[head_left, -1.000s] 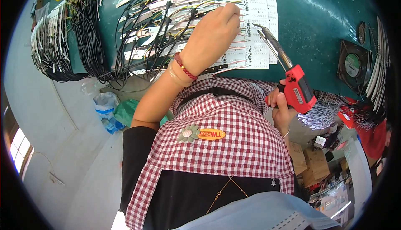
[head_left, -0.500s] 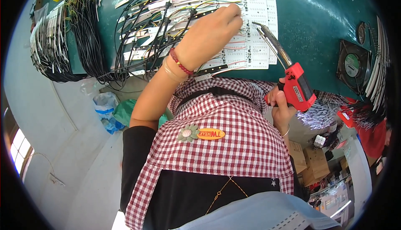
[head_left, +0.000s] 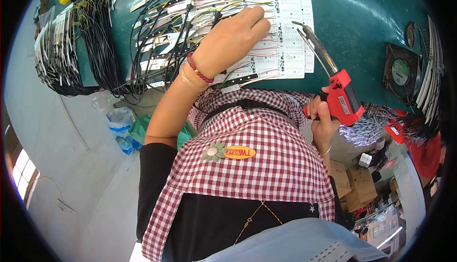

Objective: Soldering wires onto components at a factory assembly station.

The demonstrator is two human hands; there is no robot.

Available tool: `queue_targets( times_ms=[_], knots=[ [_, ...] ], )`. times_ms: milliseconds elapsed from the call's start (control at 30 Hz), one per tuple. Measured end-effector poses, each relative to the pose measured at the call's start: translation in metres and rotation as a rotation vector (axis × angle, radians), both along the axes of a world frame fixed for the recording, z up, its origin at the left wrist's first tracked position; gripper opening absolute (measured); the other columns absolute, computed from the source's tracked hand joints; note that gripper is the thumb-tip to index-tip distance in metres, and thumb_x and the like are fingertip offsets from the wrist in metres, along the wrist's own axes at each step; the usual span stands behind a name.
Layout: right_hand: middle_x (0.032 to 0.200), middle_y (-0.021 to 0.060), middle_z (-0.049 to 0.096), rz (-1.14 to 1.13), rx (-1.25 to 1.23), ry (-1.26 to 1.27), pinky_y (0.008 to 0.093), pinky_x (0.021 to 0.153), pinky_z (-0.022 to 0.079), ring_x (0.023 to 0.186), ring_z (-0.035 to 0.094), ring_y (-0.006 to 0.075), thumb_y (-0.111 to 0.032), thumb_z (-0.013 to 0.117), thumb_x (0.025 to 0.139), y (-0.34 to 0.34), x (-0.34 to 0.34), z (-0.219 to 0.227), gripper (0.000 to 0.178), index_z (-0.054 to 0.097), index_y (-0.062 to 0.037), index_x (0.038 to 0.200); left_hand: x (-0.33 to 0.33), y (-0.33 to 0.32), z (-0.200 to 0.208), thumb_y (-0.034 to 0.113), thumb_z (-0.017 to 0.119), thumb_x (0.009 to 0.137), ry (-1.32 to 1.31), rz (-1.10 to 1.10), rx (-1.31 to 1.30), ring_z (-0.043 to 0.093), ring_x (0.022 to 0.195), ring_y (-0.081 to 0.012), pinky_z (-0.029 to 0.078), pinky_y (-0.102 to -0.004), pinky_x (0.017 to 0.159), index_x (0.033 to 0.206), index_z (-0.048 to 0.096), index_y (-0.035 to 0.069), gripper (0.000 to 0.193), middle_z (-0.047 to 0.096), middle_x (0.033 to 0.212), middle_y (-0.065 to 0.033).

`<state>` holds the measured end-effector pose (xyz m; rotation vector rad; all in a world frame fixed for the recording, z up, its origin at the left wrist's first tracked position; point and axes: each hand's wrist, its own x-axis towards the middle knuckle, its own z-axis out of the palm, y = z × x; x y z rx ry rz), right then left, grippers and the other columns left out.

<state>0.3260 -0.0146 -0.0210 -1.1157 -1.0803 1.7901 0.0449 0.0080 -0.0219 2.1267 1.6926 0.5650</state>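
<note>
My left hand (head_left: 231, 40) is closed in a pinch over the left edge of a white circuit board sheet (head_left: 294, 47). Thin coloured wires (head_left: 259, 52) run by its fingertips, but what they grip is hidden under the hand. My right hand (head_left: 322, 119) is wrapped round the handle of a red soldering gun (head_left: 345, 97). The gun's dark, bent tip (head_left: 297, 23) points up and left, above the board sheet and apart from my left fingers. Black cables (head_left: 178, 38) with small LED strips (head_left: 245, 78) lie across the sheet's left side.
Bundles of black cable (head_left: 97, 43) and white strips (head_left: 56, 52) hang over the green table's (head_left: 352, 33) left edge. A square black fan (head_left: 402, 74) lies at the right, beside long pale tubes (head_left: 431, 71). Plastic bags (head_left: 121, 124) and cardboard boxes (head_left: 359, 188) sit below the table.
My left hand has shifted slightly left and down, still pinched. The soldering gun has moved a little to the right, its tip farther from my left fingers.
</note>
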Motion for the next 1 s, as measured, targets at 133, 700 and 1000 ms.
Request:
queue_targets(
  times_ms=[133,700,1000],
  knots=[
    [0.061,0.0034,0.044,-0.026,0.000,0.019,0.0265,0.049,0.036,0.050,0.038,0.0097,-0.010,0.051,0.089,0.001,0.001,0.001,0.031,0.043,0.0037,0.115,-0.002,0.000,-0.002,0.005,0.060,0.077,0.029,-0.111,0.127,0.056,0.080,-0.0264,0.047,-0.0346,0.068,0.091,0.054,0.003,0.016,0.053,0.090,-0.0095],
    [0.061,0.0034,0.043,0.022,0.014,0.005,0.0260,0.047,0.035,0.049,0.038,0.0097,-0.013,0.050,0.090,-0.001,-0.001,-0.001,0.030,0.044,0.0032,0.115,0.025,0.000,0.003,0.005,0.063,0.077,-0.175,0.443,0.187,0.057,0.066,-0.0232,0.046,-0.0316,0.058,0.087,0.063,0.005,0.009,0.060,0.074,-0.0083],
    [0.061,0.0038,0.043,0.020,-0.013,-0.057,0.0270,0.048,0.036,0.050,0.038,0.0103,-0.010,0.052,0.088,-0.009,0.001,-0.002,0.030,0.044,0.0035,0.114,0.043,-0.001,-0.007,0.010,0.064,0.067,-0.015,0.518,0.111,0.055,0.066,-0.0254,0.045,-0.0367,0.056,0.064,0.054,0.006,0.011,0.052,0.065,-0.0071]
  ],
)
